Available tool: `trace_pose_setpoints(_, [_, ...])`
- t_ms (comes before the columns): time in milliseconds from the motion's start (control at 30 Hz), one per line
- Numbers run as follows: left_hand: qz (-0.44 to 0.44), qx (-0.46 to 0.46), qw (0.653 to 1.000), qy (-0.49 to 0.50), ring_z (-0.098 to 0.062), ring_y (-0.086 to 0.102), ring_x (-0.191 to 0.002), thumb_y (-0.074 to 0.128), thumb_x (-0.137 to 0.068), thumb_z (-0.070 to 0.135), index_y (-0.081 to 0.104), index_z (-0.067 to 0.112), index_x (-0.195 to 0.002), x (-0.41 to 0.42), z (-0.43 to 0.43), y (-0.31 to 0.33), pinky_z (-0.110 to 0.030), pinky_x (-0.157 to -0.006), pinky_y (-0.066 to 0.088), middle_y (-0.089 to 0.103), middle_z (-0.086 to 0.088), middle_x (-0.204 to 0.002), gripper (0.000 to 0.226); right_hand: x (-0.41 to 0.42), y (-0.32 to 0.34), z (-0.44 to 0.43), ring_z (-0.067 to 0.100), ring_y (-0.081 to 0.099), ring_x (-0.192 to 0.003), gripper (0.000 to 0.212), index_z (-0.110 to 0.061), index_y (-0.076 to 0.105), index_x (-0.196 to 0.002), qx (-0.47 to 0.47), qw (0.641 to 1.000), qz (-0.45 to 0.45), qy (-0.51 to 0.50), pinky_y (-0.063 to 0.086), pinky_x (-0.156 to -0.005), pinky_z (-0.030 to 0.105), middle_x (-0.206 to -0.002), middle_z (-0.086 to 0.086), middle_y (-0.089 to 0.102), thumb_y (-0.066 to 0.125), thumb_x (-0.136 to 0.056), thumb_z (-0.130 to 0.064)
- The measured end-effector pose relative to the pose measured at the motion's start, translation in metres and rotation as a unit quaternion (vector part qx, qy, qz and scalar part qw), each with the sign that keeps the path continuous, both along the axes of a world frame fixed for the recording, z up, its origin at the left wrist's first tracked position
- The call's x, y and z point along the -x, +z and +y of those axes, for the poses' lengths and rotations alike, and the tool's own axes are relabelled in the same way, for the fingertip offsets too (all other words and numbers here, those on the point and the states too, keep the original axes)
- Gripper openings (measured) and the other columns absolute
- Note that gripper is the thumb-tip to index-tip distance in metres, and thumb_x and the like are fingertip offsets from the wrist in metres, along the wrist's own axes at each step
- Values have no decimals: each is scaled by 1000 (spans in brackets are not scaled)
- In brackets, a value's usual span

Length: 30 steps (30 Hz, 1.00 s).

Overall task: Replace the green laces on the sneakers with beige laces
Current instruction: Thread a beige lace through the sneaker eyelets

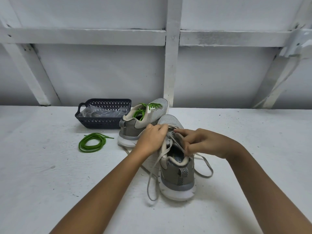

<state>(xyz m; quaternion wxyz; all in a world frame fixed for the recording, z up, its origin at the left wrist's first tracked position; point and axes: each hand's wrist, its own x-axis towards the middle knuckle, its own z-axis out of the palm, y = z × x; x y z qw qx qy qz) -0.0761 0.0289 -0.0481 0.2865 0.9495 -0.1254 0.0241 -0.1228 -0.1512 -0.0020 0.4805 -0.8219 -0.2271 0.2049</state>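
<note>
Fingers of left hand [152, 140] and right hand [203, 142] pinch beige lace [163, 153], hiding where it enters sneaker [177, 180]

The near sneaker [177, 173] pairs grey knitted mesh with matt suede-like panels and a white foam-like sole, the beige lace [152, 176] is flat woven cloth, the basket [103, 122] dark perforated plastic, the white worktop [50, 166] rough and matt.
</note>
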Motion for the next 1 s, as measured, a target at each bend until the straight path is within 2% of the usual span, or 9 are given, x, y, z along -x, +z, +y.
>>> trace_pose_setpoints(100, [6, 21, 1000, 23, -26, 33, -87, 28, -99, 7, 37, 10, -90, 4, 0, 2, -35, -73, 25, 54, -22, -111, 14, -2, 1, -1, -14, 40, -123, 11, -7, 66, -58, -33, 999, 31, 15, 39, -90, 10, -105, 28, 63, 59, -66, -5])
trace_pose_setpoints(233, [28, 76, 995, 55, -27, 38, -91, 28, -99, 9, 41, 9, -97, 7, 1, 5, -36, -76, 30, 55, -21, -112, 13, -2, 5, -2, -6, 41, -127, 25, -21, 72, -57, -69, 996, 51, 4, 42, -92, 19, -88, 6, 71, 57, -73, -8])
trace_pose_setpoints(333, [39, 110, 992, 48, -26, 45, -98, 32, -100, 21, 45, 13, -93, 5, 5, 4, -33, -80, 33, 58, -15, -112, 17, -4, 12, -1, 6, 61, -103, 27, -18, 66, -65, -100, 991, 24, -89, 47, -86, 29, -105, 9, 69, 58, -89, -10])
trace_pose_setpoints(433, [-24, 157, 986, 54, -20, 53, -102, 47, -94, 34, 58, 16, -100, 7, 4, 7, -34, -87, 42, 58, -3, -106, 22, -7, 32, 12, 15, 65, -69, 26, -9, 60, -75, -169, 970, 23, -175, 54, -68, 28, -78, 8, 69, 45, -97, -10])
trace_pose_setpoints(533, [-143, 223, 964, 12, -8, 51, -82, 50, -94, 40, 57, 21, -82, 24, 0, 20, -29, -78, 41, 51, 12, -80, 24, -19, 52, 27, 14, 66, -57, 22, -5, 57, -84, -329, 916, 121, -196, 58, -60, 26, -65, 6, 66, 40, -98, -7])
trace_pose_setpoints(600, [-112, 279, 951, -68, 0, 47, -67, 42, -93, 49, 52, 28, -70, 39, -4, 35, -20, -66, 37, 48, 13, -65, 33, -28, 63, 38, 14, 68, -59, 20, -4, 56, -87, -376, 892, 145, -204, 58, -60, 26, -64, 6, 68, 39, -98, -4])
trace_pose_setpoints(700, [-2, 305, 944, -129, 0, 53, -68, 51, -94, 40, 62, 32, -82, 47, -12, 48, -19, -69, 44, 60, 8, -72, 18, -38, 71, 48, 15, 70, -61, 18, -2, 54, -89, -382, 889, 137, -211, 58, -64, 27, -65, 6, 70, 38, -98, -3])
trace_pose_setpoints(800, [41, 341, 935, -85, -4, 53, -61, 60, -91, 19, 67, 16, -84, 39, -14, 55, -23, -66, 45, 61, 4, -67, 11, -41, 67, 52, 15, 69, -61, 19, -3, 54, -90, -381, 888, 133, -220, 57, -60, 26, -66, 7, 69, 38, -99, -7])
trace_pose_setpoints(1000, [91, 535, 840, 13, -2, 48, -45, 50, -95, 9, 63, 12, -78, -1, 13, 87, -18, -51, 36, 63, 7, -54, 21, -32, 31, 45, 15, 57, -46, 38, -7, 59, -95, -275, 922, 182, -203, 49, -44, 22, -60, 7, 63, 30, -102, -31])
